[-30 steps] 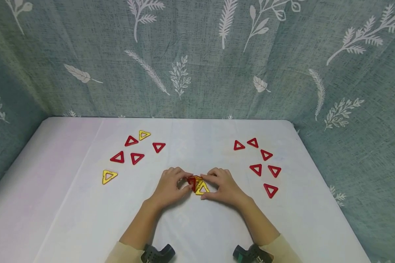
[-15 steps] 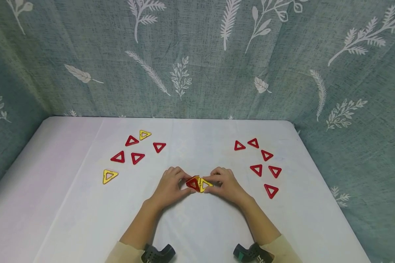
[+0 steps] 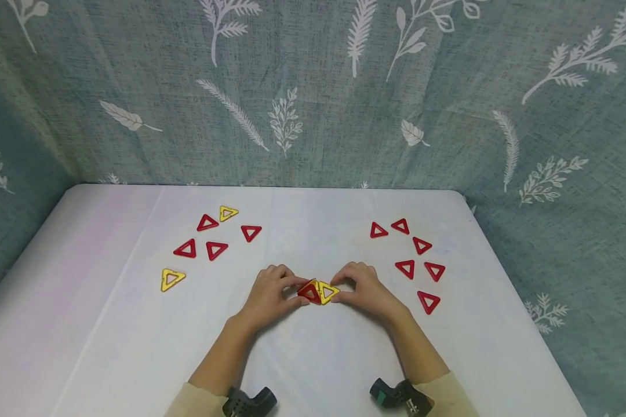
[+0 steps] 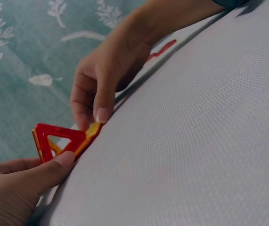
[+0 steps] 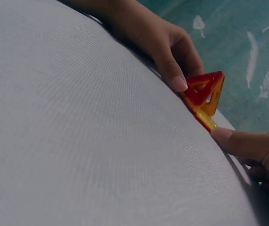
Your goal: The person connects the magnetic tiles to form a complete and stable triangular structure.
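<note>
Head view: holding a small joined set of plastic triangles low on the white table (image 3: 313, 359), directly between the two hands. At the left end of it, pinching the tilted red triangle (image 3: 316, 293) between thumb and fingers of the left hand (image 3: 268, 291). At the right end, gripping the outer corner of the flat yellow triangle (image 3: 321, 293) with thumb and forefinger of the right hand (image 3: 366, 289). Scattered well apart from the hands: four red and two yellow loose pieces (image 3: 186, 255) to the left, six red tiles (image 3: 429, 296) to the right.

Left wrist view: pressing the left thumb against the face of the red triangle near a lower corner, with fingers partly hidden behind. Just beyond, pinching the far tip of the flat yellow triangle with the right thumb and a fingertip.

Right wrist view: standing at an angle to the red triangle, behind it, an orange-yellow triangle (image 5: 211, 110). Touching a red corner with the left thumb; covering the near yellow tip with the right thumb. Impossible to tell, from here, how the right fingertips lie underneath.
</note>
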`<state>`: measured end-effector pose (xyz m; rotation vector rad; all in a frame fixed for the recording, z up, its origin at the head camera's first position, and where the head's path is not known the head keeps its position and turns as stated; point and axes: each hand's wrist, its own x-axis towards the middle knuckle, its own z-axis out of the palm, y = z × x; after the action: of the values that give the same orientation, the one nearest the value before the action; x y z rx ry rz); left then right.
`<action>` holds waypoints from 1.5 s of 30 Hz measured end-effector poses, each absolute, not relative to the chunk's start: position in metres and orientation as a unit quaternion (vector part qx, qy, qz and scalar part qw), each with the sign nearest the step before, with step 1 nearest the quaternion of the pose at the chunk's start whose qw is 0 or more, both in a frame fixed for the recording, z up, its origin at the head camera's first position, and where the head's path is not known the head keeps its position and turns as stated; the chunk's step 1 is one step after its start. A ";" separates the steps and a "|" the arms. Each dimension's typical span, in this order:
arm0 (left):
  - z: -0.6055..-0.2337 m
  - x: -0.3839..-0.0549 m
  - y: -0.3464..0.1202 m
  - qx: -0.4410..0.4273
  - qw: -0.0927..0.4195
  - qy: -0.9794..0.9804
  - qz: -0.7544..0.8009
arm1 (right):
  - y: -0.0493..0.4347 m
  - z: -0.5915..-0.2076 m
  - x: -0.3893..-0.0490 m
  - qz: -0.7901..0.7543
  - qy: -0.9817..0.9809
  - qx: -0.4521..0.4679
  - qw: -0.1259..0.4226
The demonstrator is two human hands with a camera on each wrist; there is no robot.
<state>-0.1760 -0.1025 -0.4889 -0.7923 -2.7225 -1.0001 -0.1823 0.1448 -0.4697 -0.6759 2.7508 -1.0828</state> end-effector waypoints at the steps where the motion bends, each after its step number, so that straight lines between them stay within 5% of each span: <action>1: -0.489 -0.176 -0.102 -0.264 0.065 -0.903 -0.333 | 0.145 -0.470 -0.183 -0.355 0.907 -0.223 0.053; 27: -0.486 -0.175 -0.098 -0.217 0.065 -0.902 -0.366 | 0.146 -0.474 -0.187 -0.351 0.898 -0.262 -0.025; 37: -0.484 -0.178 -0.098 -0.222 0.065 -0.904 -0.360 | 0.129 -0.481 -0.184 -0.402 0.849 -0.314 -0.135; 45: -0.483 -0.178 -0.099 -0.231 0.061 -0.905 -0.352 | 0.123 -0.481 -0.183 -0.390 0.859 -0.313 -0.105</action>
<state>-0.1779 -0.0989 -0.4830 -0.6999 -2.7371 -1.0654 -0.1831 0.1229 -0.4806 -1.0558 2.8958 -1.3156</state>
